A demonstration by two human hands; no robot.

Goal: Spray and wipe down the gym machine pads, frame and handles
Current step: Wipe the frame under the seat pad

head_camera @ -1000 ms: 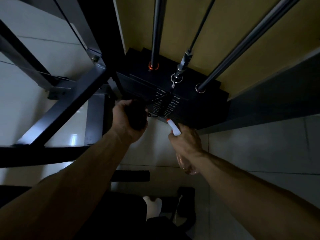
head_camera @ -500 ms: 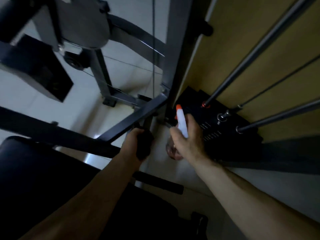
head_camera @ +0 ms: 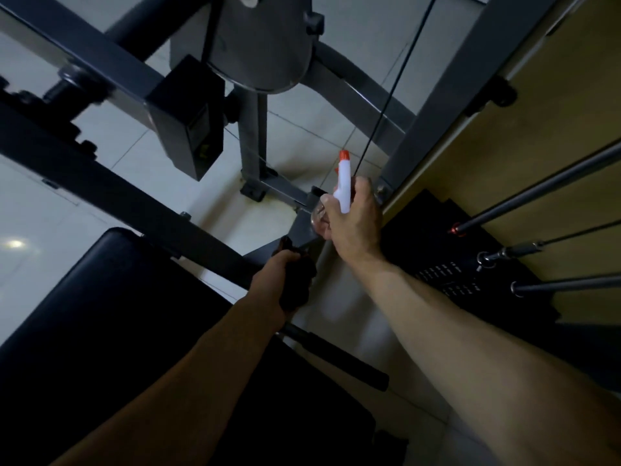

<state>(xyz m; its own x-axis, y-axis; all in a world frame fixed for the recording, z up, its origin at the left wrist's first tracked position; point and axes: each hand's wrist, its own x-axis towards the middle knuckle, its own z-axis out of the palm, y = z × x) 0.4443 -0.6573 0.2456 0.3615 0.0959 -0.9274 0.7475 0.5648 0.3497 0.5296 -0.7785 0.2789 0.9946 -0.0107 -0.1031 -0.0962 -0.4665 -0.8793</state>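
My right hand [head_camera: 354, 220] grips a spray bottle [head_camera: 343, 188] with a white head and an orange nozzle that points up and away, over the machine's low frame joint. My left hand [head_camera: 274, 285] holds a dark cloth [head_camera: 297, 280] bunched against the dark grey frame beam [head_camera: 134, 203] where it meets the base. A black seat pad [head_camera: 111, 297] lies below the beam at the lower left. The black weight stack [head_camera: 447, 260] with its steel guide rods [head_camera: 537, 186] sits to the right of my right hand.
A grey pulley housing [head_camera: 262, 42] and a black box-shaped block [head_camera: 188, 116] hang above the frame. A thin cable [head_camera: 386, 95] runs down past the bottle. A black handle bar [head_camera: 339, 354] sticks out below my left hand. Pale floor tiles [head_camera: 40, 223] lie underneath, a tan panel [head_camera: 537, 112] on the right.
The view has swung up and left from the weight stack to the frame. My right hand has lifted the bottle higher, and my left hand has stayed with the cloth on the frame beam.
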